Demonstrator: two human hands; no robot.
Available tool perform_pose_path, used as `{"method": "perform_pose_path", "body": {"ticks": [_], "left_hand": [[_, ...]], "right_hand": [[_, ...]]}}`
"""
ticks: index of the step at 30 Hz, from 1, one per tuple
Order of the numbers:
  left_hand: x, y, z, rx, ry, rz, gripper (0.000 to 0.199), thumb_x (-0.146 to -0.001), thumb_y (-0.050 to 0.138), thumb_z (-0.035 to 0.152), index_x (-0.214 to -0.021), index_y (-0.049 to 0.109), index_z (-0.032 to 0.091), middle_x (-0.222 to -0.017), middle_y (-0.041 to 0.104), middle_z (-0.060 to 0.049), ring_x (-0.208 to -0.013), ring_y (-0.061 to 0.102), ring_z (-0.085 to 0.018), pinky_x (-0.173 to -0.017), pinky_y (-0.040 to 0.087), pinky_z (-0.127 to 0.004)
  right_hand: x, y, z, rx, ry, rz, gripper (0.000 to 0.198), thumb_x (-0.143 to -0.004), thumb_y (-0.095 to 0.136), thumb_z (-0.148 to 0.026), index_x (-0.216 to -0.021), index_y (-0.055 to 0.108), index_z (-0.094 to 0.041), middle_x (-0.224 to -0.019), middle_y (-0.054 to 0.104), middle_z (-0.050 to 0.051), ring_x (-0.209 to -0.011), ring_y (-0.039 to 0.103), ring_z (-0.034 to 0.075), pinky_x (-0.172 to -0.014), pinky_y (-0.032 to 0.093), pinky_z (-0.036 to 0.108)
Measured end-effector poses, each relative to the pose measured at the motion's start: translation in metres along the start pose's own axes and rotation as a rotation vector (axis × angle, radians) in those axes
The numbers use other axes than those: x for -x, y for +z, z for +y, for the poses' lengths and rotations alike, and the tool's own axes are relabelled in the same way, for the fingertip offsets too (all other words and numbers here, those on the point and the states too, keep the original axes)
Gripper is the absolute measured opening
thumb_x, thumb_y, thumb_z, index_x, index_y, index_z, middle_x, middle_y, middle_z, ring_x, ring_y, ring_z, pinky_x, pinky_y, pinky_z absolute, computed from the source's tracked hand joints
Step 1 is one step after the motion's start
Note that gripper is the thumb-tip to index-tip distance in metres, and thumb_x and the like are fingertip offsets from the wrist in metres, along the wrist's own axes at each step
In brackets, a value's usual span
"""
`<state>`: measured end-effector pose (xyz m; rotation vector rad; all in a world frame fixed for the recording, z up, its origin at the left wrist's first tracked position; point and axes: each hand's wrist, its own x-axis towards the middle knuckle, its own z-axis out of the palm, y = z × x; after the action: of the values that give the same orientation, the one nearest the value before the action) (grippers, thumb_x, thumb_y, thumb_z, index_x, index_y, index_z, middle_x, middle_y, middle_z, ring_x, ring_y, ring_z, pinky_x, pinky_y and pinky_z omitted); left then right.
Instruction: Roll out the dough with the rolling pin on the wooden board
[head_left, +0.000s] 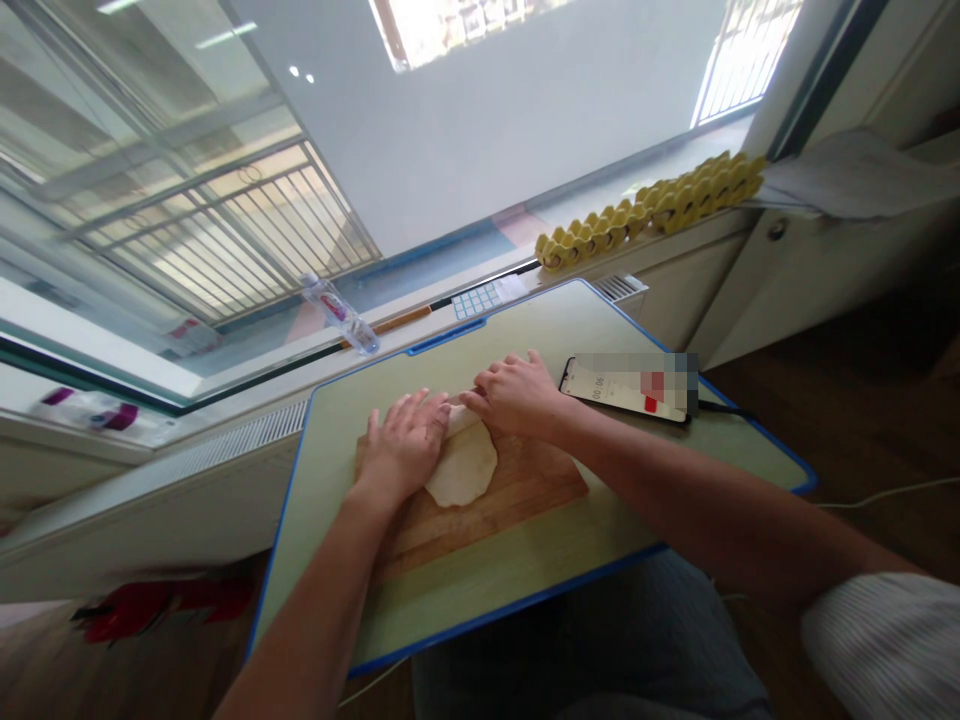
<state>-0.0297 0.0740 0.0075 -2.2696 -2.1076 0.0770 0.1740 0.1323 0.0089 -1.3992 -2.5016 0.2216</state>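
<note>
A flat, roughly round sheet of pale dough (463,470) lies on a wooden cutting board (480,528). Along its far edge runs a pale, roll-shaped ridge between my hands; whether this is rolled dough or a rolling pin I cannot tell. My left hand (409,435) is bent over the left end of this ridge, its fingers pointing away from me and its thumb side at the dough. At the right end, my right hand (517,395) has its fingers curled over the far edge, and its thumb reaches toward the left hand. The palms hide what lies beneath.
The board rests on a small blue-edged table (442,632). A phone (619,388) with a cable lies right of my right hand. On the window sill are a plastic bottle (341,313), a brown-handled tool (403,320) and yellow egg trays (649,212).
</note>
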Motion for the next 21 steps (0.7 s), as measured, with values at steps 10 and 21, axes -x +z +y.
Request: {"method": "perform_pose_path", "body": {"ticks": [10, 21], "left_hand": [[0.033, -0.001, 0.015, 0.009, 0.045, 0.067, 0.063, -0.109, 0.022, 0.059, -0.163, 0.041, 0.032, -0.168, 0.045, -0.007, -0.154, 0.04, -0.031, -0.126, 0.029, -0.063], [0.026, 0.0, 0.008, 0.053, 0.019, -0.008, 0.065, -0.109, 0.017, 0.061, -0.164, 0.039, 0.034, -0.171, 0.039, -0.004, -0.157, 0.035, -0.029, -0.127, 0.027, -0.061]], "right_hand": [[0.0, -0.003, -0.001, 0.002, 0.017, -0.036, 0.06, -0.106, 0.035, -0.062, -0.107, 0.078, -0.021, -0.121, 0.077, 0.015, -0.114, 0.066, 0.035, -0.104, 0.039, 0.057], [0.003, 0.001, -0.004, 0.036, 0.011, 0.015, 0.058, -0.108, 0.034, -0.058, -0.109, 0.077, -0.019, -0.121, 0.076, 0.017, -0.115, 0.064, 0.036, -0.11, 0.031, 0.065]]}}
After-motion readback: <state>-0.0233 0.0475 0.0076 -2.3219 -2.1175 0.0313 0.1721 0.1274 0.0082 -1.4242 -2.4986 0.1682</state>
